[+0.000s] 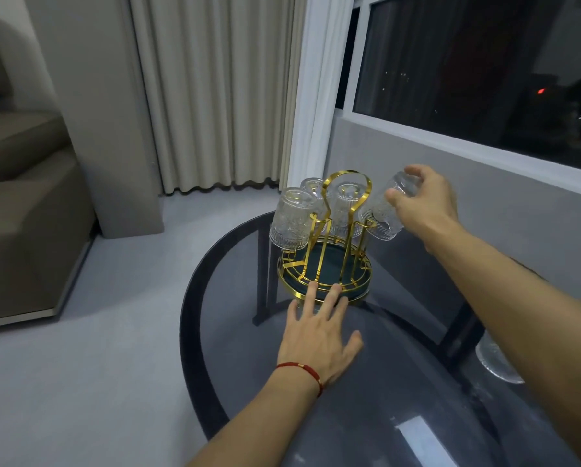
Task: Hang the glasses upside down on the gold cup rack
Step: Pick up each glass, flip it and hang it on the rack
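From the head camera I am looking down at a dark glass surface (400, 392) with the gold cup rack (326, 264) standing on it near the far edge. My right hand (423, 200) is reaching over the rack's right side, its grip closing around a ribbed glass (381, 214) that is tilting mouth-down over a right-hand prong; whether the glass is already resting on that prong I cannot tell. My left hand (319, 335) is lying flat with its grip spread open and holding nothing, fingertips touching the front rim of the rack's round base. A second glass (290, 219) is hanging upside down on the left, and two more (346, 207) are sitting inverted toward the back. Another piece of glassware (494, 362) is showing partly under my right forearm, on the surface.
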A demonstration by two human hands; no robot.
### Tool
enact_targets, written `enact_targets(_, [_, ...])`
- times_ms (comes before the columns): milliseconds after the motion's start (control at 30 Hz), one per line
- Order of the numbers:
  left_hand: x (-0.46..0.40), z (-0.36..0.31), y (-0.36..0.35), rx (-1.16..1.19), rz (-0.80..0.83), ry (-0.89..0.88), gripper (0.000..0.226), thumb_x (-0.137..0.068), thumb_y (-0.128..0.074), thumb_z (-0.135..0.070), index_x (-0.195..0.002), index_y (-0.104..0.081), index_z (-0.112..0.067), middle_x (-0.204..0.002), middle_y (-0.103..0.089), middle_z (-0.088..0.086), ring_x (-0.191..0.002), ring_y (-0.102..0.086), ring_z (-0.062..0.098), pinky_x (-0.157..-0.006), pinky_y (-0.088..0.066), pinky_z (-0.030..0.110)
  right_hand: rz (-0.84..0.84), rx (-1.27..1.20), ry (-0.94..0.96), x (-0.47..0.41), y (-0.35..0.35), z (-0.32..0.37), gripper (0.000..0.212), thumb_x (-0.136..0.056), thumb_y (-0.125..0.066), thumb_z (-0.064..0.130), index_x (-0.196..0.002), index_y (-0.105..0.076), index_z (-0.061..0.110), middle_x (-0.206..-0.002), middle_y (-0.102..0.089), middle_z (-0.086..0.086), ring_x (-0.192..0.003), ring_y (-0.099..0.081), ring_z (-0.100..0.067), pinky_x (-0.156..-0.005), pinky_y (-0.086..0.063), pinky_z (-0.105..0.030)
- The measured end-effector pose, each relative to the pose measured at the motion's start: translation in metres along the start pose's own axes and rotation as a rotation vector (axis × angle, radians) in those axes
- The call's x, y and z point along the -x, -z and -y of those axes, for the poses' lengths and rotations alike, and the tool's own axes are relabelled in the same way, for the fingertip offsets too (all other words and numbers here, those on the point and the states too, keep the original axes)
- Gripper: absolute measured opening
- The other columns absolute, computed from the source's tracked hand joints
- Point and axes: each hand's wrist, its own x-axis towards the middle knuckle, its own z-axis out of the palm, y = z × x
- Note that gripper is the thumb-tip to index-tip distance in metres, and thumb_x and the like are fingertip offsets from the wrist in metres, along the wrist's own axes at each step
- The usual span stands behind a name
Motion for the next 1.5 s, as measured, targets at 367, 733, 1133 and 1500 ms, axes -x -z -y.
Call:
enact_targets(367, [0.0,0.001,-0.001,0.02,0.01,0.01,0.068,-0.1,-0.025,-0.059,-0.159,-0.024,-0.027,-0.173,-0.005,-0.008,-0.157,0.012,0.028,-0.125,-0.008,0.059,0.231,-0.018,-0.029,-0.008,-0.024,-0.014,0.053,-0.091,-0.078,0.014,-0.142,-0.064,0.025,-0.15,-0.06,-0.004,-0.134,-0.057,-0.028,-0.108,-0.052,-0.045])
enact_targets(733, [0.0,0.004,0.001,0.022,-0.018,0.008,0.064,-0.1,-0.029,-0.057,-0.158,-0.03,-0.029,-0.172,-0.01,-0.011,-0.157,0.006,0.027,-0.123,-0.014,0.056,0.322,0.341,0.278,0.048,0.003,-0.055,0.076,-0.1,-0.062,0.014,-0.164,-0.025,0.029,-0.178,-0.004,-0.001,-0.161,-0.019,-0.028,-0.123,-0.029,-0.049])
enact_targets(1133, [0.007,-0.001,0.005,-0.014,-0.048,0.127,0.06,-0.097,-0.048,-0.049,-0.154,-0.041,-0.029,-0.172,-0.015,-0.004,-0.157,-0.006,0.025,-0.121,-0.025,0.056,0.167,0.43,0.333,0.213,0.097,-0.111,0.061,-0.083,-0.06,0.008,-0.144,-0.056,0.011,-0.152,-0.052,-0.01,-0.135,-0.053,-0.03,-0.112,-0.045,-0.047])
enact_targets(1500, [0.016,-0.166,0.02,0.336,-0.263,-0.204,0.077,-0.087,-0.069,-0.023,-0.155,-0.034,-0.018,-0.171,-0.016,0.004,-0.148,-0.031,0.029,-0.113,-0.037,0.049,-0.251,0.316,-0.538,0.188,0.161,-0.188,0.127,-0.087,-0.076,0.04,-0.163,0.023,0.012,-0.172,-0.017,-0.025,-0.157,-0.027,-0.038,-0.126,-0.012,-0.061])
